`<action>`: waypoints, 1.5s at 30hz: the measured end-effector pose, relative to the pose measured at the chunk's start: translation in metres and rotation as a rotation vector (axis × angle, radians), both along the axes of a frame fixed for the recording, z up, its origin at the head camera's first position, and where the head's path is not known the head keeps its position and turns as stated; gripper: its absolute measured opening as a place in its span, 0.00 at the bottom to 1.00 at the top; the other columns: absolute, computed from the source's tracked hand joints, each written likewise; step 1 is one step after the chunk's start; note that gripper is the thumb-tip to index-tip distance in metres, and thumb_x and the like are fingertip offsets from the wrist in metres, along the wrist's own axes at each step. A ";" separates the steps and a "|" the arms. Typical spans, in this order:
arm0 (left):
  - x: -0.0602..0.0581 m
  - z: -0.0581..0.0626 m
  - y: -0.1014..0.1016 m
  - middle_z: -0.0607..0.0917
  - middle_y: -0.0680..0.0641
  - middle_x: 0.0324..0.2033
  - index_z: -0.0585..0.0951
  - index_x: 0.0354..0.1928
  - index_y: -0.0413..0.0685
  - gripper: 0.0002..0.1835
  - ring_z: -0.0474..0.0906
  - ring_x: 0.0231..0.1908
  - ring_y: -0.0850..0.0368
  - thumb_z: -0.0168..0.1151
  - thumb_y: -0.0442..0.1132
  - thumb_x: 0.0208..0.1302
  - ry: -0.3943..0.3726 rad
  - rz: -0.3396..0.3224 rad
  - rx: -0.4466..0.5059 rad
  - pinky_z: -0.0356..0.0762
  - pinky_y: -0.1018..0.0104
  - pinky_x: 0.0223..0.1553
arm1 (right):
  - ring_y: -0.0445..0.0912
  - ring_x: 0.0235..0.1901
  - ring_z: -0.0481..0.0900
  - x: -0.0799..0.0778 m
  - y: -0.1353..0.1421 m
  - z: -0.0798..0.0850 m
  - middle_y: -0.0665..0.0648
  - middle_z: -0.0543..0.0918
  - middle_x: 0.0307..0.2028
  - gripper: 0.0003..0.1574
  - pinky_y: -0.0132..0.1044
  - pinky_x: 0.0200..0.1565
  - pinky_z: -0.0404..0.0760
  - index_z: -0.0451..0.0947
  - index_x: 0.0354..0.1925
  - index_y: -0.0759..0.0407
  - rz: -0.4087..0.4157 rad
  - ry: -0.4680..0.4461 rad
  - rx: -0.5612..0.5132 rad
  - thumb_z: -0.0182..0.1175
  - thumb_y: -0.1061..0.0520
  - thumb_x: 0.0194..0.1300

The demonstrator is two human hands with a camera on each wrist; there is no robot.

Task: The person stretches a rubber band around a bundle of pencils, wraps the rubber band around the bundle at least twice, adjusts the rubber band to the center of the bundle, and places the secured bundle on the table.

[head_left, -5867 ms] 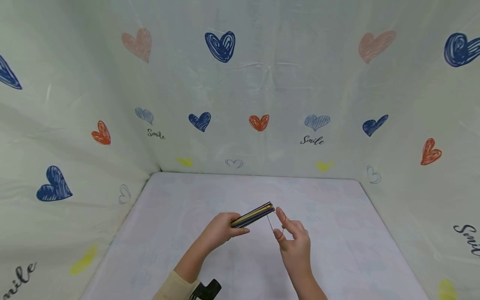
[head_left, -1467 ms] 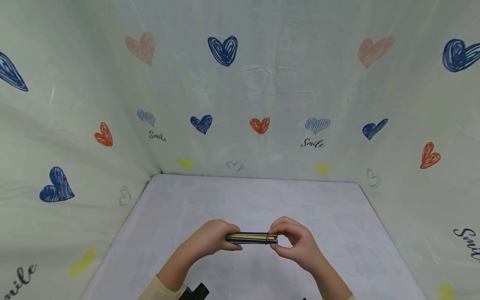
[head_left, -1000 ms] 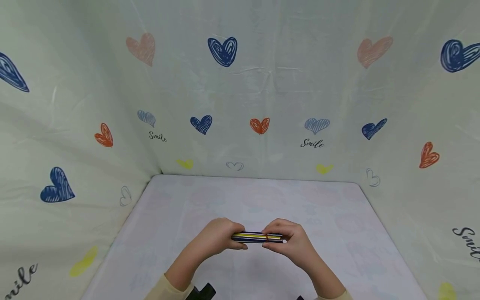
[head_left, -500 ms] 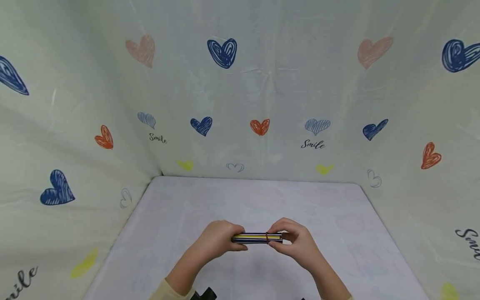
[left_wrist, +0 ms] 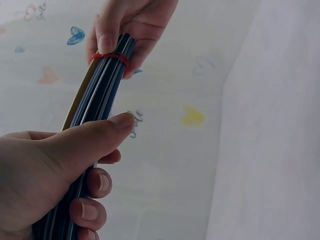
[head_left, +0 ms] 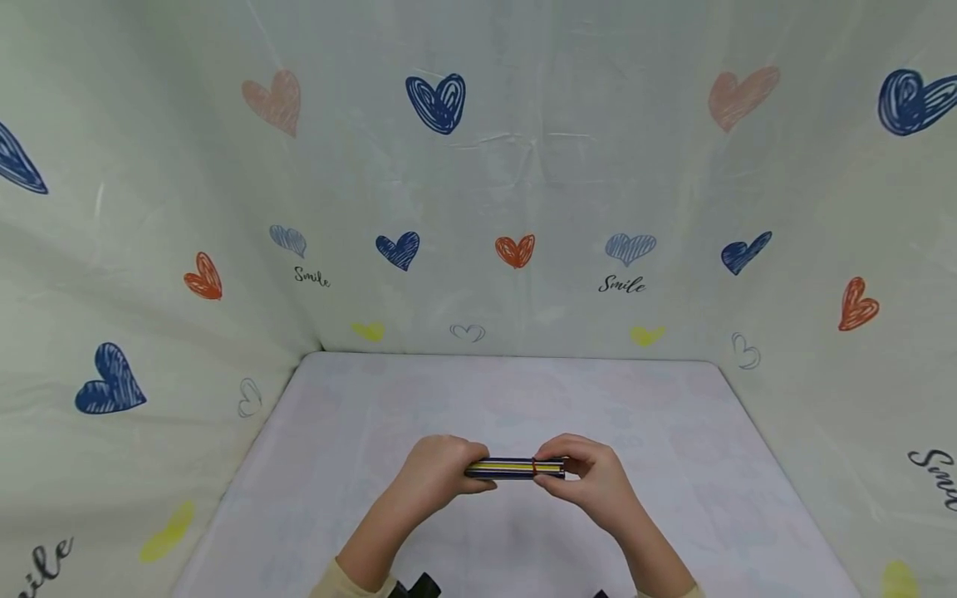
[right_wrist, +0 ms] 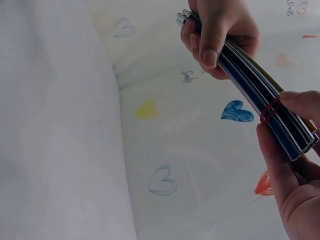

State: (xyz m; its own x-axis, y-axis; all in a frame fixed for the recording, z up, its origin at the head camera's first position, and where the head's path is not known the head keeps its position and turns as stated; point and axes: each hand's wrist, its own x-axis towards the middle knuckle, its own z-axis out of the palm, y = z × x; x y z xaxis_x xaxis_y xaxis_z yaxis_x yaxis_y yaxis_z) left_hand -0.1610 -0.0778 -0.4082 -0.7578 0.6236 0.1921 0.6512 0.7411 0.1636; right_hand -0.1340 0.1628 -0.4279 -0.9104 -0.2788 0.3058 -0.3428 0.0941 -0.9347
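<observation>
Stick bundle [head_left: 511, 468]: left hand [head_left: 441, 467] grips one end, right hand [head_left: 596, 475] pinches the other; newly wrapped red band [head_left: 534, 468] seemingly binds it.

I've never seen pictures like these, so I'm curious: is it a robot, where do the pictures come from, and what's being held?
No robot here, just one person's bare left hand and right hand. The wide picture comes from a camera worn on the head, looking forward and down. The two close pictures come from cameras on the wrists, one each. The left hand grips a bundle of thin sticks, mostly dark with some yellow. The right hand pinches it near the other end, by a red band around it. They hold it up over a pale table, with a heart-printed sheet behind. I can't tell what kind of sticks they are.
</observation>
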 end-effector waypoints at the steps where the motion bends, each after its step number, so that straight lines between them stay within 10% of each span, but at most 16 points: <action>1: 0.001 0.000 0.001 0.71 0.65 0.15 0.77 0.22 0.57 0.16 0.62 0.16 0.69 0.76 0.52 0.49 -0.004 -0.009 0.003 0.63 0.73 0.20 | 0.48 0.39 0.82 0.000 -0.002 0.000 0.60 0.83 0.40 0.13 0.37 0.40 0.82 0.85 0.38 0.62 0.003 -0.013 0.008 0.74 0.64 0.52; 15: 0.004 -0.003 0.012 0.78 0.65 0.21 0.83 0.32 0.56 0.18 0.69 0.21 0.72 0.78 0.56 0.45 -0.081 -0.028 0.050 0.67 0.75 0.24 | 0.48 0.37 0.82 0.001 -0.006 -0.005 0.57 0.85 0.39 0.15 0.39 0.34 0.83 0.87 0.38 0.60 -0.018 -0.062 0.062 0.76 0.59 0.50; 23: 0.004 -0.010 -0.001 0.83 0.62 0.29 0.84 0.42 0.57 0.27 0.74 0.26 0.70 0.77 0.62 0.41 0.040 0.001 0.076 0.73 0.74 0.29 | 0.46 0.37 0.83 -0.003 0.002 -0.011 0.62 0.84 0.41 0.17 0.38 0.35 0.83 0.86 0.39 0.66 -0.047 -0.115 -0.006 0.76 0.63 0.48; 29: 0.003 -0.020 -0.015 0.83 0.61 0.33 0.83 0.44 0.55 0.29 0.75 0.30 0.68 0.79 0.60 0.40 -0.015 0.086 0.279 0.76 0.70 0.34 | 0.45 0.36 0.83 -0.004 0.009 -0.013 0.57 0.85 0.40 0.18 0.37 0.34 0.83 0.85 0.38 0.68 -0.117 -0.136 -0.032 0.76 0.67 0.45; 38: 0.007 -0.033 -0.014 0.82 0.54 0.43 0.78 0.53 0.52 0.34 0.79 0.43 0.59 0.83 0.41 0.40 -0.297 0.154 0.805 0.78 0.63 0.43 | 0.45 0.37 0.83 -0.005 0.009 -0.020 0.53 0.85 0.40 0.18 0.36 0.34 0.82 0.85 0.39 0.70 -0.082 -0.122 -0.097 0.76 0.68 0.46; 45: 0.012 -0.037 -0.004 0.80 0.51 0.46 0.76 0.52 0.52 0.31 0.80 0.46 0.55 0.81 0.40 0.45 -0.354 0.178 0.936 0.80 0.66 0.42 | 0.46 0.37 0.82 -0.009 0.004 -0.024 0.58 0.85 0.40 0.19 0.36 0.35 0.82 0.84 0.39 0.69 -0.061 -0.138 -0.108 0.76 0.68 0.46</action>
State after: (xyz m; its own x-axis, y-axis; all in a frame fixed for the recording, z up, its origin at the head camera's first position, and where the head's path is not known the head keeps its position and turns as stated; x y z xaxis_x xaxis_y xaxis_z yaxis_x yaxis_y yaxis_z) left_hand -0.1495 -0.0822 -0.4454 -0.9331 0.2107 0.2913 0.3452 0.2982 0.8899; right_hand -0.1425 0.1666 -0.4520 -0.9600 -0.1938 0.2021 -0.2075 0.0075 -0.9782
